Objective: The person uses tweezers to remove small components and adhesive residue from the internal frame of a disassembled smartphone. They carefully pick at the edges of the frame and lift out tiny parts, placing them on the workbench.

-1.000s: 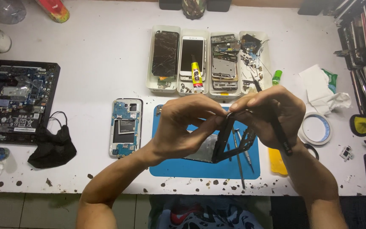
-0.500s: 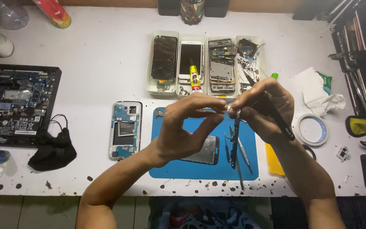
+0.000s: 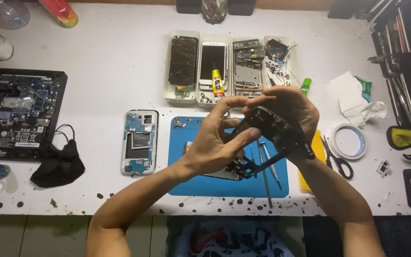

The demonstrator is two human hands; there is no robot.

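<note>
At a white, speckled desk (image 3: 96,81), a person holds a black phone frame (image 3: 274,131) above the blue work mat (image 3: 186,176), which serves as the landmark here. Half a second ago the frame stood edge-on and nearly upright between the hands; now it is tipped over and turned broadside, lying slanted across the fingers. The left hand (image 3: 217,143) has its fingers curled loosely round the frame's lower left side, thumb stretched along it; the right hand (image 3: 288,112) is closed over the upper right end, and a dark band-like piece shows at its wrist. Both hands have shifted slightly up from the mat's centre.

Left of the mat, well apart, lies an opened black laptop base (image 3: 17,114) with its circuit board bare. Just above the mat stands a row of white trays (image 3: 181,97) holding phones, loose parts and a small glue tube (image 3: 217,83). Just left of the mat lies a stripped phone body (image 3: 140,142) showing a blue board. A black face mask (image 3: 58,162) sits further left, near the laptop base. To the mat's right are a roll of tape (image 3: 350,142) and scissors (image 3: 338,162). On the mat itself, under the hands, lie thin screwdrivers (image 3: 265,178)
</note>
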